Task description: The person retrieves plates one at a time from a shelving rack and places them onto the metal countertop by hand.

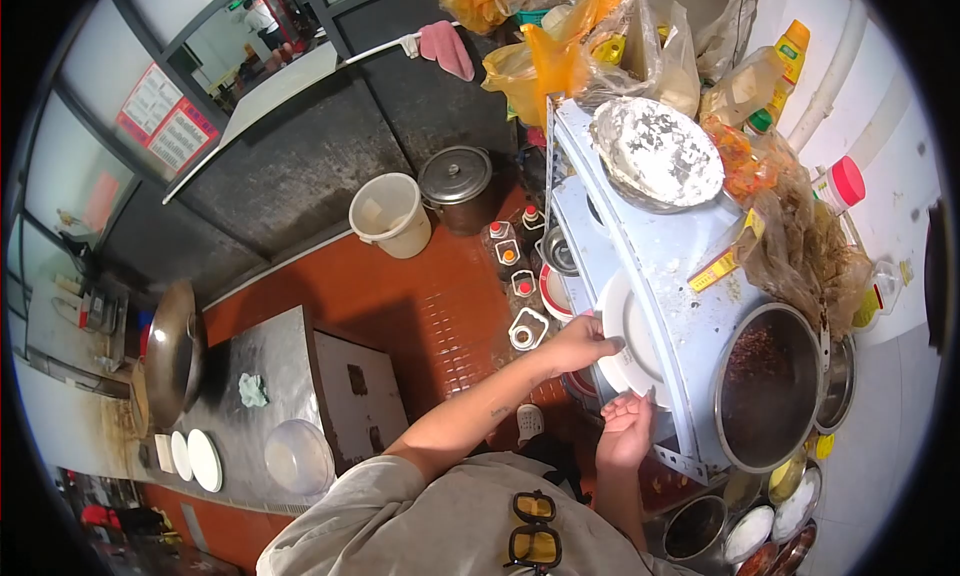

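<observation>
White plates (632,326) sit at the edge of a lower level of the pale blue shelf rack (655,238), partly under its top shelf. My left hand (582,344) holds the plates' near left rim, thumb on top. At the plates' lower edge is my right hand (626,428), palm turned up and fingers curled at the rim; how firmly it grips is hard to see. Above, on the top shelf, stand a flour-covered bowl (657,154) and a large metal pot (768,386) with dark reddish contents.
Bottles (524,284) stand on the floor left of the rack, with a white bucket (390,216) and a lidded pot (456,181) beyond. A metal counter (255,366) at left carries a wok (172,356), plates and a clear bowl. Containers (750,532) crowd the lower right.
</observation>
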The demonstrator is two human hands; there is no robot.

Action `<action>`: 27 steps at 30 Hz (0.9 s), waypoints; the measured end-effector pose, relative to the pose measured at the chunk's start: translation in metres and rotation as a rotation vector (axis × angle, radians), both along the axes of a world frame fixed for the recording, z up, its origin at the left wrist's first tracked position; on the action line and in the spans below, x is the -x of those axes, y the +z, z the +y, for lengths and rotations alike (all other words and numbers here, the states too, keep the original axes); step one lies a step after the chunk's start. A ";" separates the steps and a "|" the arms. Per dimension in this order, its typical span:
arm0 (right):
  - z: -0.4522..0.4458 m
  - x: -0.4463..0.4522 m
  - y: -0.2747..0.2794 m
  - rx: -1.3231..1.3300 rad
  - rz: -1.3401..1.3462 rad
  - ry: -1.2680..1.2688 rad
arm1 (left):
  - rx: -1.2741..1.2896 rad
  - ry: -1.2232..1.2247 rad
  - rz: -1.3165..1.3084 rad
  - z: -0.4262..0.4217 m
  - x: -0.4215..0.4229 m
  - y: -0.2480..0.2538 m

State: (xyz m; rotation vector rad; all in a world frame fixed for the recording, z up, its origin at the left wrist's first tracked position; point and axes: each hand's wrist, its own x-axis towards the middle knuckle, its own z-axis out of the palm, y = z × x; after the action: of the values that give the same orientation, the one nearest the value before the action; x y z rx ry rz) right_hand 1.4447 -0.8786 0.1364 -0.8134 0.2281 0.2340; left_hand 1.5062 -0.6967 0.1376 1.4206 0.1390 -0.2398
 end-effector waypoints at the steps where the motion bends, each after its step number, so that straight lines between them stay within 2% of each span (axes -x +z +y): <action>1: 0.000 0.001 -0.002 0.008 0.000 -0.005 | 0.055 -0.011 -0.010 0.001 0.003 0.005; 5: 0.005 0.004 0.013 0.096 0.012 -0.049 | 0.160 -0.045 -0.032 0.001 0.010 0.000; 10: -0.002 0.007 0.004 0.077 -0.010 -0.015 | 0.272 -0.085 -0.086 0.000 0.016 0.004; 16: -0.004 0.016 0.001 0.118 -0.033 0.004 | 0.147 -0.127 -0.035 0.007 0.030 -0.007; 22: -0.004 0.024 0.009 0.153 -0.086 0.082 | 0.258 -0.018 -0.091 0.003 0.061 0.025; 27: -0.004 0.038 0.015 0.166 -0.096 0.148 | 0.319 0.088 -0.084 0.001 0.089 0.013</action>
State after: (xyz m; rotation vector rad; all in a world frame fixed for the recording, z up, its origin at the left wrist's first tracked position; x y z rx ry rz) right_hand 1.4065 -0.8830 0.1511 -1.0049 0.0974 0.3171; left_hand 1.4168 -0.6959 0.1503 1.1030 0.0900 -0.1226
